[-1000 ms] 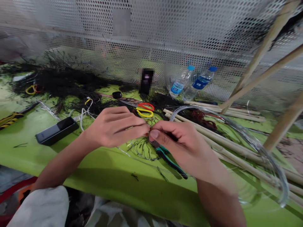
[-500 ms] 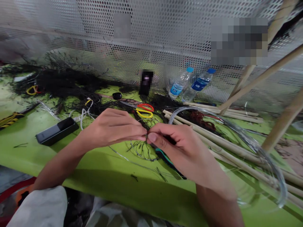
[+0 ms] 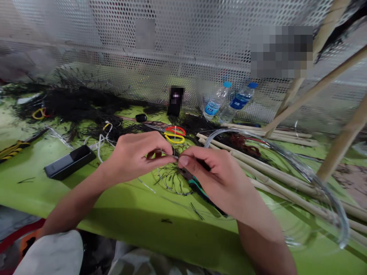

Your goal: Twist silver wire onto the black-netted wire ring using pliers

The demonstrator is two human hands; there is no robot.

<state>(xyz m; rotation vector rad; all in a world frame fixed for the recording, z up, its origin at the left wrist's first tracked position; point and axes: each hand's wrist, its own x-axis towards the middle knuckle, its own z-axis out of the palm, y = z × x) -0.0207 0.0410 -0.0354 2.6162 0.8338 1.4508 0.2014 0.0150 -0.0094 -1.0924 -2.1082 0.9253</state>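
Observation:
Over the near part of the green table [image 3: 120, 198], my left hand [image 3: 136, 156] and my right hand [image 3: 220, 173] meet fingertip to fingertip. Both are closed in a pinch on a thin wire [image 3: 175, 156]; most of it is hidden by the fingers. Just below them lies a wire loop [image 3: 169, 187] with short black strands twisted on it; whether it joins the pinched wire I cannot tell. Pliers with green and black handles [image 3: 202, 191] rest partly under my right hand. Scissors with red and yellow handles [image 3: 174, 134] lie just beyond the fingertips.
A dark grey box [image 3: 69, 162] and yellow-black pliers [image 3: 17, 149] are at left. Black fibre [image 3: 83, 99] is heaped behind. Two water bottles [image 3: 213, 103] lean on the perforated panel [image 3: 183, 46]. Wooden sticks [image 3: 272, 175] and a clear tubing coil [image 3: 289, 156] lie right.
My left thumb and forefinger have parted into a rounder pinch, with the other fingers lifted slightly. My right hand has hardly moved; the view has shifted a little.

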